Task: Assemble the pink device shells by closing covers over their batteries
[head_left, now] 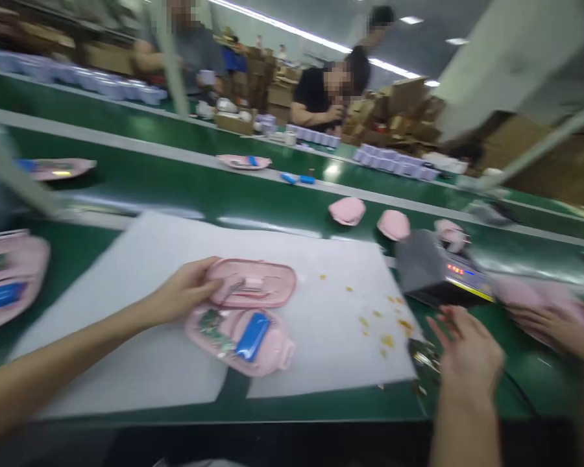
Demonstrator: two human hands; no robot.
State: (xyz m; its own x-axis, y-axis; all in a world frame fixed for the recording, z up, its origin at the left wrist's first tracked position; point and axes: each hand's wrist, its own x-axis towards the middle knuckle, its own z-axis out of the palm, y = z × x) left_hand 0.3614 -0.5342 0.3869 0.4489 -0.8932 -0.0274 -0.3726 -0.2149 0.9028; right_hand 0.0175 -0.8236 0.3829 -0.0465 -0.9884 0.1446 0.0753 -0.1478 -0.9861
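At the left edge of the green tabletop (pixel 73 279), a pink plastic housing (pixel 17 259) holding a blue battery pack (pixel 0 296) lay beside the white foam sheet (pixel 321 292). The left hand (pixel 182 292) lay over the sheet, its fingers (pixel 207 275) against the rim of an upper pink shell (pixel 272 282); whether they gripped or merely rested could not be told. That shell, with a red wire inside, sat touching a lower pink shell (pixel 267 357) that carried a green circuit board (pixel 209 327) and a blue battery (pixel 252 336). Both shells lay near the sheet's middle, toward its near edge. A loose hold could have let the upper shell slip, and any wire joining the shells could have been strained by parting them, though no such link could be made out. To the right, amber flecks (pixel 387 340) lay close enough to get into the open shells. Near the sheet's right corner, the right hand (pixel 470 363) had its fingers spread and released, just above a small dark metal part (pixel 423 360); a careless sweep could have knocked it, or the black tester (pixel 435 269) with its red display, off the sheet. At the far right, a co-worker's hand (pixel 555 327) was over pink pieces.
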